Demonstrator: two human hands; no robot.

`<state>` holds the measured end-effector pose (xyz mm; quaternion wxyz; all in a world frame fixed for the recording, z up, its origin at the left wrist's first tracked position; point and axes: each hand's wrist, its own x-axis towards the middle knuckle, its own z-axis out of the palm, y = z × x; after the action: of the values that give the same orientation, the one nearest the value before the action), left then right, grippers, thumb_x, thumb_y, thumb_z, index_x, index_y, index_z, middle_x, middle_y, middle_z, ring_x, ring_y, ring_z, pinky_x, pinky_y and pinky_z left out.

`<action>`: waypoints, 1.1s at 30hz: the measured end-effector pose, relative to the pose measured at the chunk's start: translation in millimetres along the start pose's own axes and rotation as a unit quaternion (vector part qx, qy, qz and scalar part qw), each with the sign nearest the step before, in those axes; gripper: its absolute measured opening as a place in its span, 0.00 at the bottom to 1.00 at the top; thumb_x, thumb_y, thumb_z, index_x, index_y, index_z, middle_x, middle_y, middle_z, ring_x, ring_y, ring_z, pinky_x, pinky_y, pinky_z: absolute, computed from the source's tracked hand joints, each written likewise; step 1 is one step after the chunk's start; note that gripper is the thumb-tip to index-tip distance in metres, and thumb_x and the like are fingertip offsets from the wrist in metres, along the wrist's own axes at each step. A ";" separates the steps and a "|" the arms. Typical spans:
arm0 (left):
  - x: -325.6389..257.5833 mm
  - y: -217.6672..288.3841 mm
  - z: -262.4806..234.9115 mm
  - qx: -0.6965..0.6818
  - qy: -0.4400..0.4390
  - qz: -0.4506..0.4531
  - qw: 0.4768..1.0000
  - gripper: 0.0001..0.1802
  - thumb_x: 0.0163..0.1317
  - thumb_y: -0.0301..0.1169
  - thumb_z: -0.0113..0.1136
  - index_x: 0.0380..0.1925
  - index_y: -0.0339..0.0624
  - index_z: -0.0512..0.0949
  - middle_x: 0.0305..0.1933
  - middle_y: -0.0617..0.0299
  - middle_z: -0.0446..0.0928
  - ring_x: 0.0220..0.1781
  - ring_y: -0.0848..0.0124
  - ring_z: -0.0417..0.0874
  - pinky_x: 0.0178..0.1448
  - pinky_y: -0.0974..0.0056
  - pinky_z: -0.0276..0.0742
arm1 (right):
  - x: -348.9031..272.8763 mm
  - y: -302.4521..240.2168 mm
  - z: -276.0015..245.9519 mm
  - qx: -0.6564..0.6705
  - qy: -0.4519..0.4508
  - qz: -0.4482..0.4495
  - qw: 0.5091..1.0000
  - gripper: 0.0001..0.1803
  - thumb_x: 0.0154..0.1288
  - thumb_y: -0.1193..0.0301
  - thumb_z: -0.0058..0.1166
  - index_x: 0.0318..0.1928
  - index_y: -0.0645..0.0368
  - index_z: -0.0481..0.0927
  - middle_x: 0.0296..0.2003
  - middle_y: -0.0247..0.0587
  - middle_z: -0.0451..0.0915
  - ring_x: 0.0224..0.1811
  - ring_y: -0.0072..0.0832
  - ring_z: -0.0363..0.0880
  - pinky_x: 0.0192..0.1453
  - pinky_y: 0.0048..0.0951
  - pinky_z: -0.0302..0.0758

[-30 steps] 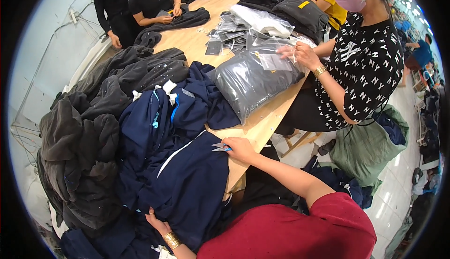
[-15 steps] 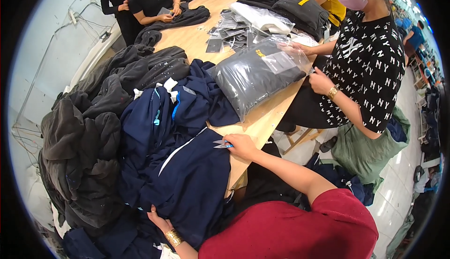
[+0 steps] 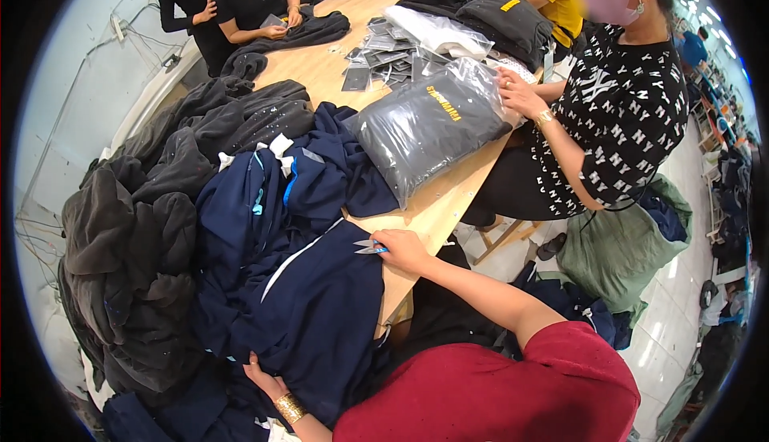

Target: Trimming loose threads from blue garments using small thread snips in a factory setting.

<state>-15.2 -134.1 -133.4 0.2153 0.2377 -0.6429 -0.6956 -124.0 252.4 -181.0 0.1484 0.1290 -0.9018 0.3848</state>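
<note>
In my right hand [image 3: 402,251] are small thread snips [image 3: 368,247] with blue handles; their blades are spread and point left, just over a navy garment [image 3: 332,302]. This garment lies spread across the near table edge, with a white strip along one side. At its lower left edge my left hand [image 3: 266,379] grips the cloth, some of its fingers hidden by the fabric. More navy cloth [image 3: 232,234] is bunched just beyond, with white and light-blue bits on it.
A heap of dark grey garments [image 3: 144,242] rises at the left. Across the wooden table [image 3: 312,62], a co-worker's hands [image 3: 521,94] handle a clear bag [image 3: 432,126] holding a folded dark garment. Small packets [image 3: 384,58] lie beyond. A green sack [image 3: 621,246] stands on the floor.
The co-worker's hands have shifted on the clear bag's open end, and the flat card seen on it before is out of sight. My hands keep their places on the cloth; the view has shifted slightly.
</note>
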 end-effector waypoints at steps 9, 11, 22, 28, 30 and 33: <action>7.1 -8.7 -8.9 -0.022 0.007 -0.014 1.000 0.20 0.59 0.30 0.51 0.50 0.33 0.69 0.55 0.56 0.71 0.53 0.65 0.72 0.59 0.66 0.65 | 0.6 -0.1 3.1 -0.003 0.002 -0.004 1.000 0.07 0.53 0.71 0.52 0.33 0.55 0.72 0.26 0.39 0.76 0.32 0.37 0.77 0.35 0.35 0.72; 8.6 -12.4 -11.6 -0.022 0.009 -0.016 1.000 0.20 0.59 0.30 0.51 0.51 0.33 0.69 0.55 0.55 0.71 0.53 0.64 0.72 0.59 0.66 0.65 | 0.5 -0.1 3.0 -0.003 0.006 -0.006 1.000 0.07 0.53 0.71 0.52 0.34 0.55 0.72 0.26 0.39 0.76 0.32 0.37 0.77 0.35 0.36 0.72; 0.1 -2.7 -1.3 -0.002 0.012 -0.008 1.000 0.22 0.59 0.32 0.52 0.52 0.32 0.68 0.56 0.56 0.69 0.54 0.65 0.71 0.59 0.66 0.65 | -0.8 -1.2 5.1 0.001 0.013 -0.001 1.000 0.07 0.52 0.71 0.52 0.33 0.54 0.71 0.26 0.39 0.76 0.31 0.37 0.77 0.35 0.37 0.72; 7.2 -11.0 -10.2 -0.001 0.003 -0.015 1.000 0.22 0.59 0.35 0.53 0.52 0.34 0.69 0.57 0.57 0.69 0.55 0.65 0.71 0.60 0.66 0.64 | 1.6 -1.0 5.3 -0.010 0.002 0.007 1.000 0.07 0.52 0.71 0.52 0.34 0.55 0.72 0.26 0.40 0.76 0.32 0.38 0.77 0.35 0.37 0.72; 7.3 -10.6 -8.8 -0.010 0.022 -0.017 1.000 0.22 0.60 0.31 0.52 0.52 0.32 0.68 0.56 0.55 0.69 0.54 0.64 0.71 0.60 0.66 0.65 | 1.7 -1.1 5.9 -0.012 0.003 0.006 1.000 0.07 0.52 0.72 0.52 0.33 0.55 0.72 0.26 0.39 0.76 0.32 0.37 0.77 0.35 0.37 0.72; 10.3 -12.0 -11.3 -0.012 0.017 -0.018 1.000 0.21 0.59 0.31 0.52 0.52 0.32 0.68 0.56 0.55 0.69 0.54 0.64 0.71 0.60 0.66 0.65 | 2.8 -0.5 7.0 -0.016 0.002 0.005 1.000 0.07 0.52 0.72 0.52 0.33 0.55 0.72 0.26 0.39 0.76 0.31 0.37 0.77 0.35 0.36 0.72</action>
<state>-16.4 -148.3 -146.6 0.2168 0.2587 -0.6264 -0.7027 -127.6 246.5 -184.3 0.1505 0.1211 -0.9082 0.3713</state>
